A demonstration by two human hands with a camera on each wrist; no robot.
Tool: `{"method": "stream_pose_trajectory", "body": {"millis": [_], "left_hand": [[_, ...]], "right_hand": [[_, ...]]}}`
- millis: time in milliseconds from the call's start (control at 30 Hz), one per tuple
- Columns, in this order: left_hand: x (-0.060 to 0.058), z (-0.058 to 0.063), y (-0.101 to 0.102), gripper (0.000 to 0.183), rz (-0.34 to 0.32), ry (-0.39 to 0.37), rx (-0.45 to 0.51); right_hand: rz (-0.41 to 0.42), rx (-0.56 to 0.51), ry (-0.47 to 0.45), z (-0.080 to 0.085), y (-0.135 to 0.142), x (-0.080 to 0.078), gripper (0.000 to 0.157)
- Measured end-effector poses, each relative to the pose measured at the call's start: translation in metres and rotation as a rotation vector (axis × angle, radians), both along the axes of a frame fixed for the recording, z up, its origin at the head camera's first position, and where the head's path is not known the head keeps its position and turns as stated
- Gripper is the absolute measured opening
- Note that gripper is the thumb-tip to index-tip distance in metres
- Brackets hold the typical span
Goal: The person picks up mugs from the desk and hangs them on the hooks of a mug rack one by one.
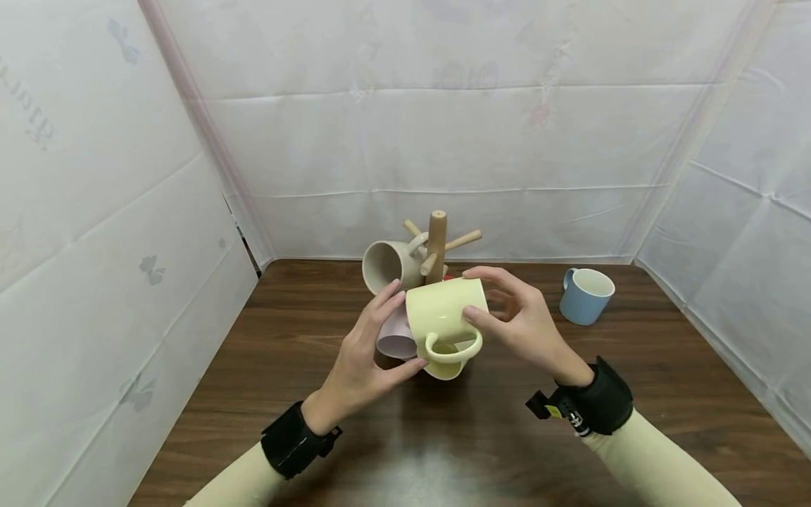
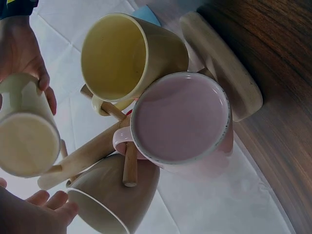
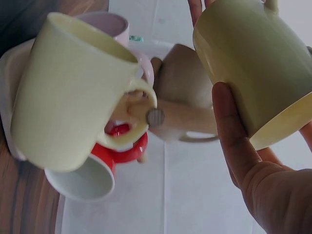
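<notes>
My right hand (image 1: 526, 317) grips a pale yellow mug (image 1: 443, 306) near its rim end, thumb on its side. The mug lies tilted sideways in the air in front of the wooden mug tree (image 1: 437, 236), its handle towards me. My left hand (image 1: 357, 359) is at the mug's other end, fingers and thumb spread and fairly straight. On the tree hang a beige mug (image 1: 410, 264), a pink mug (image 2: 183, 122) and a second yellow mug (image 3: 73, 92). A red mug (image 3: 134, 153) shows behind that one in the right wrist view; the held mug hides most of it in the head view.
A light blue mug (image 1: 583, 299) stands upright on the dark wooden table (image 1: 671, 352) at the right. Bare pegs (image 1: 465, 239) stick out near the top of the tree. White sheeting (image 1: 443, 141) walls in the back and both sides.
</notes>
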State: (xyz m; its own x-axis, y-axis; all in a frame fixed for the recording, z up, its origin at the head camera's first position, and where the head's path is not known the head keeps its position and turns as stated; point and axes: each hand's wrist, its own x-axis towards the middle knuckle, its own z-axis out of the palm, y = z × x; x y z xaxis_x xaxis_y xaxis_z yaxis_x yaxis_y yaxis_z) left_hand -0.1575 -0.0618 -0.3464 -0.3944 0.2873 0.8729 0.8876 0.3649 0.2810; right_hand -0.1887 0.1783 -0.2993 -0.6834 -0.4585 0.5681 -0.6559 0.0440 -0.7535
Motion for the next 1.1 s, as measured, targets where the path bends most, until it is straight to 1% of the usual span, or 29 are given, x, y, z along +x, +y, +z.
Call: {"method": "stream_pose_trajectory", "body": {"millis": [300,533,700,967,1100], "left_hand": [[0.000,-0.001,-0.002,0.073,0.001,0.009,0.006],[0.000,-0.003,-0.004,0.074,0.026,0.020,0.013],[-0.001,-0.005,-0.004,0.075,0.033,0.023,0.010],[-0.004,-0.010,-0.004,0.076,0.031,0.018,0.012],[-0.004,-0.012,-0.004,0.073,0.021,0.008,0.013]], "right_hand": [[0.038,-0.009,-0.048,-0.007,-0.017,-0.003,0.043],[0.007,0.017,-0.070,-0.011,-0.022,-0.004,0.041],[0.023,0.017,-0.089,-0.014,-0.022,-0.005,0.041],[0.026,0.027,-0.093,-0.016,-0.021,-0.007,0.043],[0.010,0.063,-0.068,-0.017,-0.020,-0.007,0.042]]}}
